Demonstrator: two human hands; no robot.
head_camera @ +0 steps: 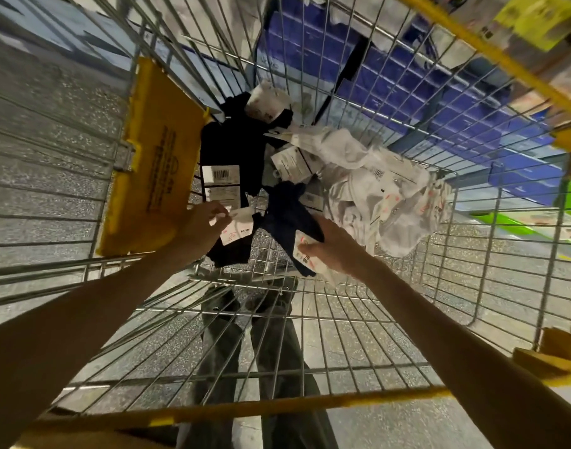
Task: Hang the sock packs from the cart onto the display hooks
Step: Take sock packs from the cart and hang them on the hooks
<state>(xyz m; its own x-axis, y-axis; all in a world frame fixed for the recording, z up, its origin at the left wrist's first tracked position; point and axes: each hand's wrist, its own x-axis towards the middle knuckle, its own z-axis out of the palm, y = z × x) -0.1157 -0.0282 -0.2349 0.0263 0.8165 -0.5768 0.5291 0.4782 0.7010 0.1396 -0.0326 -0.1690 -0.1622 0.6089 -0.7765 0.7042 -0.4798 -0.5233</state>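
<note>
Inside the wire cart (277, 406), the left hand (201, 223) pinches the white label (237, 226) of a black sock pack (233, 254) between thumb and fingertips. The right hand (331, 244) grips a navy sock pack (287, 213) at its label end, fingers curled round it. Both packs sit low in the cart, between 1 yellow flap (154, 157) and a heap of white sock packs (374, 192).

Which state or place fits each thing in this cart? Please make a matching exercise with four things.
1 left hand
2 right hand
3 white sock packs
4 yellow flap

a on the left wall of the cart
b pinches a label on a black sock pack
c piled at the right side
d grips a navy sock pack

Pairs: 1-b, 2-d, 3-c, 4-a
</note>
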